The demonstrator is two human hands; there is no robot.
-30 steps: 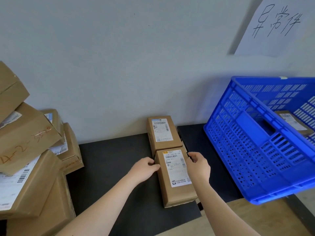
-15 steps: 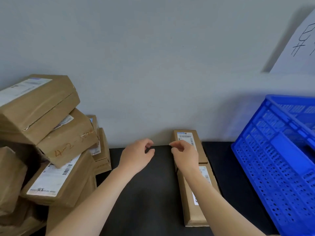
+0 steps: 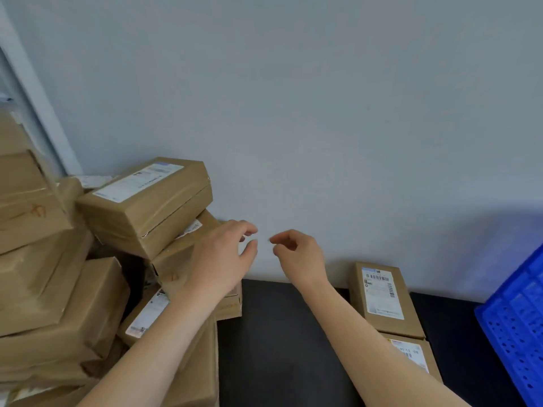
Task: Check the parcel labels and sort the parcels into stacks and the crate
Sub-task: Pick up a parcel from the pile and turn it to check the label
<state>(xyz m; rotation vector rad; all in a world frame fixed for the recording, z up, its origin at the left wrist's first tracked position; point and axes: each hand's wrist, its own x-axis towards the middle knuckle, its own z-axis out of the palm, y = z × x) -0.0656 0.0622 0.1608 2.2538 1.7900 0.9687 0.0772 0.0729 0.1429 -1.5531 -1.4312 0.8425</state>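
Both hands are raised above the worktop (image 3: 279,342), a flat surface with a matte black covering.

- The left hand (image 3: 223,257) holds nothing. Its fingers are spread and loosely bent. It is in front of the right edge of the parcel pile (image 3: 73,289); contact with the pile cannot be judged.
- The right hand (image 3: 296,257) holds nothing. Its fingers are loosely curled, with the thumb and forefinger tips close together. It is near the left hand but apart from it.

The parcel pile occupies the left side. It consists of rectangular brown cardboard boxes sealed with glossy clear tape and stacked at irregular angles. The top box (image 3: 147,204) lies tilted and carries a long white printed label on its upper face.

Two flat cardboard parcels lie end to end on the right part of the worktop, each with a white barcode label facing up. The far parcel (image 3: 382,298) rests against the wall (image 3: 323,113), which is smooth and pale grey. The near parcel (image 3: 411,356) touches the far parcel's near end.

The blue plastic crate (image 3: 514,333) stands at the right edge, just beside these two parcels. Its side wall is perforated with small holes.
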